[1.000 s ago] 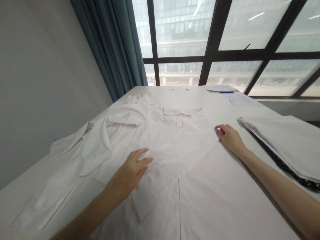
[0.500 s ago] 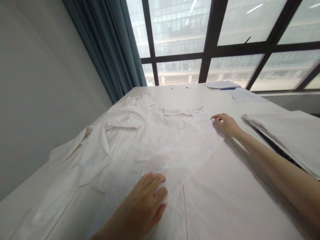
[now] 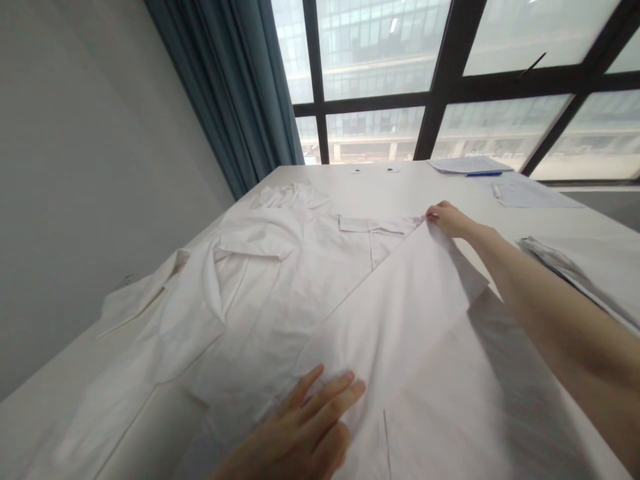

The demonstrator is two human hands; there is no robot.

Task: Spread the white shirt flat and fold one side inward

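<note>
A white garment [image 3: 320, 280] lies spread over the white table [image 3: 330, 187], with a sleeve folded at its left side. My right hand [image 3: 445, 219] pinches a corner of the white cloth near the collar band and holds it raised, so the cloth slants down from the fingertips. Lower down, my left hand [image 3: 315, 420] lies on the garment with its fingers apart, holding nothing. A dark slit line in the cloth shows just right of it.
Folded white cloth [image 3: 595, 267] lies at the right edge. Papers [image 3: 470, 165] and a blue pen [image 3: 483, 175] are at the back right. Behind the table stand a blue curtain [image 3: 240, 87] and a window; a grey wall is on the left.
My right hand has lifted the cloth's edge up, and a diagonal fold now runs toward my left hand. The fingers of my left hand have spread and moved slightly right.
</note>
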